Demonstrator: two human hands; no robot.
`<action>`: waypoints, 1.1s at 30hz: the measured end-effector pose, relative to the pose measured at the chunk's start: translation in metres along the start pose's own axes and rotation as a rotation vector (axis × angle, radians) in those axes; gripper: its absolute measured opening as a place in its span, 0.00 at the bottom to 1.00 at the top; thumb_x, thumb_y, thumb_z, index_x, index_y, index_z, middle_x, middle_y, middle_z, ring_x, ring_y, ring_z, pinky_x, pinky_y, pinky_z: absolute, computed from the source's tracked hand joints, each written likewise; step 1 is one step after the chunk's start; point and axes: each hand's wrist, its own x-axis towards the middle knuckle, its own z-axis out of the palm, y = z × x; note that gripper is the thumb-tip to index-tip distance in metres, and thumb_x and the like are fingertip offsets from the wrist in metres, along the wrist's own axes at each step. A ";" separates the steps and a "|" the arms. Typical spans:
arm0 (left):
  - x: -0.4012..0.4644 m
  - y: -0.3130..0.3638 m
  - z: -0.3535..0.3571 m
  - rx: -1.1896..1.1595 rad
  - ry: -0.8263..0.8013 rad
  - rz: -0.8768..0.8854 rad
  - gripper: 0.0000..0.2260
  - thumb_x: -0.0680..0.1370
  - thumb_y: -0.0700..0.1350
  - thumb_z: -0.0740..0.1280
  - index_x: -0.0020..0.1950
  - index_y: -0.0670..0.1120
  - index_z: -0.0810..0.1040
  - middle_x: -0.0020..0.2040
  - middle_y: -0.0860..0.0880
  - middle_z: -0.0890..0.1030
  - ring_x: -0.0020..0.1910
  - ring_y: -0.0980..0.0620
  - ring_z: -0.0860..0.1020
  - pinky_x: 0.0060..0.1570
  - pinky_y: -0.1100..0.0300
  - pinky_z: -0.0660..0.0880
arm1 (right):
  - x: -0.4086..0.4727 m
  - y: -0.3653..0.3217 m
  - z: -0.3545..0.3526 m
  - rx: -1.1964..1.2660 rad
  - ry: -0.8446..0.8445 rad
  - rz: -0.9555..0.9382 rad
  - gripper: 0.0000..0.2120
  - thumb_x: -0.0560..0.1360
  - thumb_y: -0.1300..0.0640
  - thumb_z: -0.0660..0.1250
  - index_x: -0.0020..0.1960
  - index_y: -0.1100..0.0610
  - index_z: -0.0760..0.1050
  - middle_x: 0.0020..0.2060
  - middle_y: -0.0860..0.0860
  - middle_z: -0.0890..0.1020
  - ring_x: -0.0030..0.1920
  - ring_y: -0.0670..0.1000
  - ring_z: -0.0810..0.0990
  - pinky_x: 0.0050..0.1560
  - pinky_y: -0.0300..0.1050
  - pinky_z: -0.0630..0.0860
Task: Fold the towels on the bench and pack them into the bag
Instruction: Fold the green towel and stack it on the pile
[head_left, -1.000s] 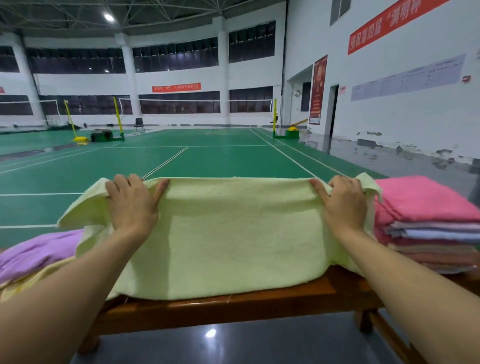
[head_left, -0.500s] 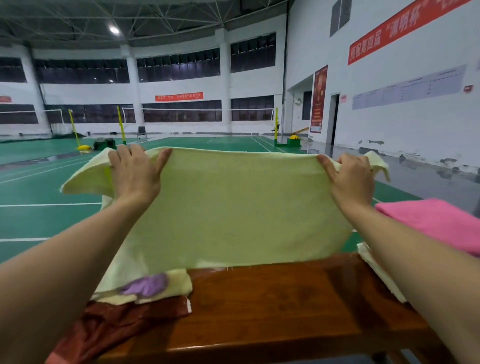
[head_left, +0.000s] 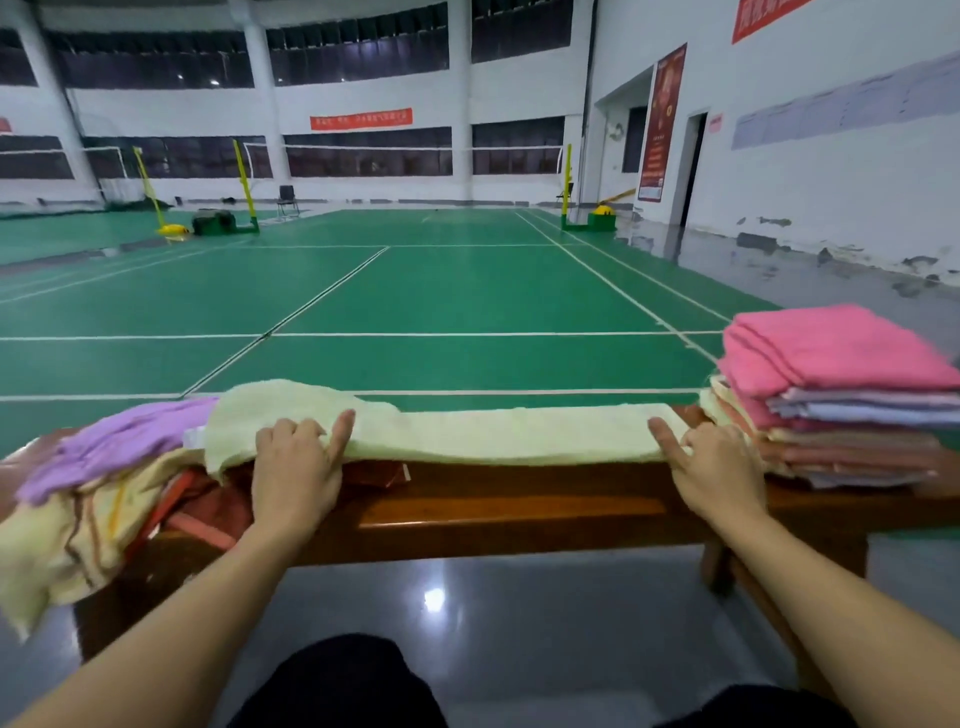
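— Grip status?
— Left hand (head_left: 293, 475) and right hand (head_left: 719, 467) each pinch an end of the pale yellow terry towel (head_left: 467, 434), fingers curled over its near edge.
— Position?
— Laid long along the glossy brown wooden worktop (head_left: 519, 506); bare wood between the hands.
— Flanks?
— Loose towel heap (head_left: 104, 478) overhangs outside the left hand; folded pink-topped stack (head_left: 841, 395) just beside the right.

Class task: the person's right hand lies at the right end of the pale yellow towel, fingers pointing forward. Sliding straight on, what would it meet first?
Probably only the pale yellow terry towel it already grips. Beyond the right hand, the brown wooden bench ends; the stack of folded towels sits just rightward, though depth is uncertain.
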 end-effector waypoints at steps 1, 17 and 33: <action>-0.012 0.002 0.001 0.057 -0.062 -0.021 0.24 0.73 0.36 0.68 0.70 0.43 0.76 0.38 0.38 0.76 0.37 0.38 0.72 0.40 0.45 0.70 | -0.010 0.003 -0.001 -0.024 -0.044 0.015 0.40 0.78 0.26 0.41 0.24 0.55 0.67 0.29 0.54 0.74 0.38 0.58 0.74 0.42 0.53 0.72; -0.061 0.032 -0.009 -0.008 -0.272 -0.374 0.38 0.78 0.72 0.43 0.34 0.45 0.78 0.40 0.43 0.80 0.44 0.41 0.75 0.44 0.50 0.71 | -0.060 0.016 -0.010 -0.103 -0.290 0.086 0.41 0.77 0.25 0.40 0.26 0.53 0.72 0.30 0.53 0.78 0.55 0.59 0.78 0.46 0.55 0.79; -0.016 0.120 -0.053 -0.114 -0.315 -0.250 0.31 0.78 0.72 0.52 0.34 0.47 0.72 0.34 0.49 0.73 0.36 0.43 0.74 0.36 0.55 0.70 | -0.049 0.017 -0.026 -0.294 -0.200 0.164 0.38 0.79 0.29 0.40 0.37 0.53 0.77 0.34 0.52 0.80 0.36 0.55 0.79 0.39 0.50 0.79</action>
